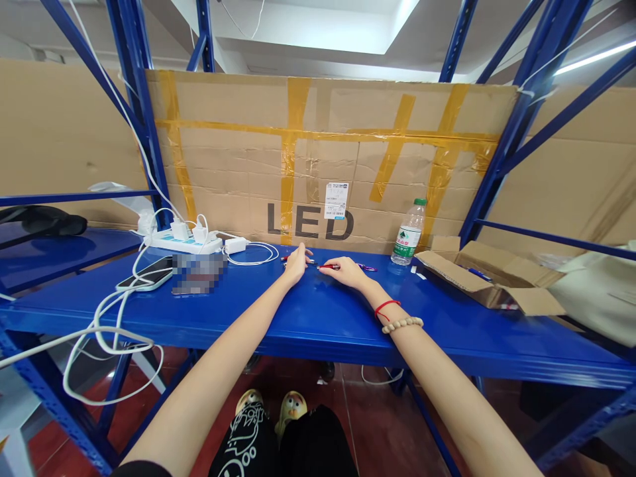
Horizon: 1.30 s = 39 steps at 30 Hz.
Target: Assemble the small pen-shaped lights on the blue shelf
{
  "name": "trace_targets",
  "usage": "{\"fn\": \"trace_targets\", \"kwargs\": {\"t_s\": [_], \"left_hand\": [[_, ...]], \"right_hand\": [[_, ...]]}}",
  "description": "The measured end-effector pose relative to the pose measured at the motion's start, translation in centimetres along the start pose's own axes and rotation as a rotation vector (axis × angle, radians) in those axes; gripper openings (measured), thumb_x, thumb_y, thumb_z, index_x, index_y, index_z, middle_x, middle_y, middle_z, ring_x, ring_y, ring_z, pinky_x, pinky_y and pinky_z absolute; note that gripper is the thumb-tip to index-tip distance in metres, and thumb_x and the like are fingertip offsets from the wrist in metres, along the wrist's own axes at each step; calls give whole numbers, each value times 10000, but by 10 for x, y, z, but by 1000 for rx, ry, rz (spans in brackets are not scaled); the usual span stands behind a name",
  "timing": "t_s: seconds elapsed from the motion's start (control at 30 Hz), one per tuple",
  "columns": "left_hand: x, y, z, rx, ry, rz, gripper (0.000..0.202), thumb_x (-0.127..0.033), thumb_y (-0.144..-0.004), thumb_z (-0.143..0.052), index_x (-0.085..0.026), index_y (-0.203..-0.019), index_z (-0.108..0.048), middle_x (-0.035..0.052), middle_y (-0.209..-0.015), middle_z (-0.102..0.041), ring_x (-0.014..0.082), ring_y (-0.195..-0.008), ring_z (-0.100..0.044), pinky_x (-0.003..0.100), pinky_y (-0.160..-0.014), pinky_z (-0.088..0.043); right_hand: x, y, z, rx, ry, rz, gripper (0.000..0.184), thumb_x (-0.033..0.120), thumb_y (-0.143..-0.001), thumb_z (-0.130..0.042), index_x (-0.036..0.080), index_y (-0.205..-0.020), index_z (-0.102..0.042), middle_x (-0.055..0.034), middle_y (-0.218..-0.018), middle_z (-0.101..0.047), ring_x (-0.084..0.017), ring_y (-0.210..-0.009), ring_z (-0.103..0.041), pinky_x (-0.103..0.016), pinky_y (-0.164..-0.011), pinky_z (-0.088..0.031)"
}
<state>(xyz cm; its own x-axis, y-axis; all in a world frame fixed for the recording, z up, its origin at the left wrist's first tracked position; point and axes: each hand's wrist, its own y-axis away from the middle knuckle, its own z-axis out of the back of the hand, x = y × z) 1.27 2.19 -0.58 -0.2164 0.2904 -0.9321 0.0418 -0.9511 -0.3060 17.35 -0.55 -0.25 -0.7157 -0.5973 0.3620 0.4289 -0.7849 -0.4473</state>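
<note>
My left hand (297, 264) is on edge over the blue tabletop, fingers partly stretched and pointing away from me. A red pen (284, 258) shows at its left side, and a dark pen end (312, 264) at its right; the hand covers whatever lies between. My right hand (346, 271) is palm down with bent fingers closed on a red pen (328, 266), whose tip points left. Just behind the right hand, a purple pen (368, 267) lies on the table. A red string and a beaded bracelet (402, 324) circle my right wrist.
A water bottle (409, 232) with a green cap stands at the back right, beside an open cardboard box (477, 271). On the left are a white power strip (186, 244), a phone (146, 273) and looping white cables. A cardboard sheet (238, 172) walls off the back.
</note>
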Motion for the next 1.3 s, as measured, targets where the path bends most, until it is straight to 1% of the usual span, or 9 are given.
{"fn": "trace_targets", "kwargs": {"t_s": [0.17, 0.33, 0.77, 1.03, 1.2, 1.3], "left_hand": [[2, -1, 0, 5, -2, -13, 520, -431, -879, -183, -155, -686, -579, 16, -582, -551, 97, -480, -462, 227, -550, -380], [6, -4, -1, 15, -2, -12, 552, -471, -868, -170, -156, -697, -590, 21, -590, -557, 101, -483, -470, 231, -550, -379], [3, -3, 0, 3, 5, -5, 552, -430, -882, -174, -146, -677, -600, 26, -590, -560, 93, -468, -459, 225, -547, -387], [2, -2, 0, 5, 12, -4, 546, -431, -883, -183, -143, -663, -592, 26, -592, -557, 88, -460, -448, 221, -534, -380], [2, -2, -1, 19, 29, 3, 544, -421, -887, -182, -138, -665, -591, 21, -593, -558, 82, -460, -446, 217, -541, -380], [3, -5, -1, 17, 40, 21, 556, -428, -887, -176, -138, -669, -597, 21, -591, -559, 79, -457, -446, 215, -537, -376]], "right_hand": [[3, 1, 1, -12, 18, -20, 297, 436, -823, -474, 211, -835, -668, -16, -807, -675, -139, -711, -585, -232, -643, -411], [2, 1, 2, -11, 17, 7, 256, 376, -843, -466, 216, -897, -658, -21, -897, -674, -149, -797, -596, -249, -721, -423], [-3, -1, 1, -12, 33, 5, 248, 339, -872, -427, 212, -943, -627, -33, -954, -661, -161, -866, -590, -264, -762, -423], [-1, 0, 1, -10, 49, -18, 251, 355, -864, -431, 219, -933, -631, -31, -943, -658, -160, -843, -585, -258, -730, -417], [0, 0, 0, -2, 41, -9, 292, 420, -840, -450, 203, -873, -643, -22, -834, -661, -146, -728, -574, -242, -644, -398], [0, 0, 0, 3, 31, 12, 297, 428, -831, -462, 197, -842, -648, -18, -809, -662, -139, -705, -568, -238, -636, -386]]}}
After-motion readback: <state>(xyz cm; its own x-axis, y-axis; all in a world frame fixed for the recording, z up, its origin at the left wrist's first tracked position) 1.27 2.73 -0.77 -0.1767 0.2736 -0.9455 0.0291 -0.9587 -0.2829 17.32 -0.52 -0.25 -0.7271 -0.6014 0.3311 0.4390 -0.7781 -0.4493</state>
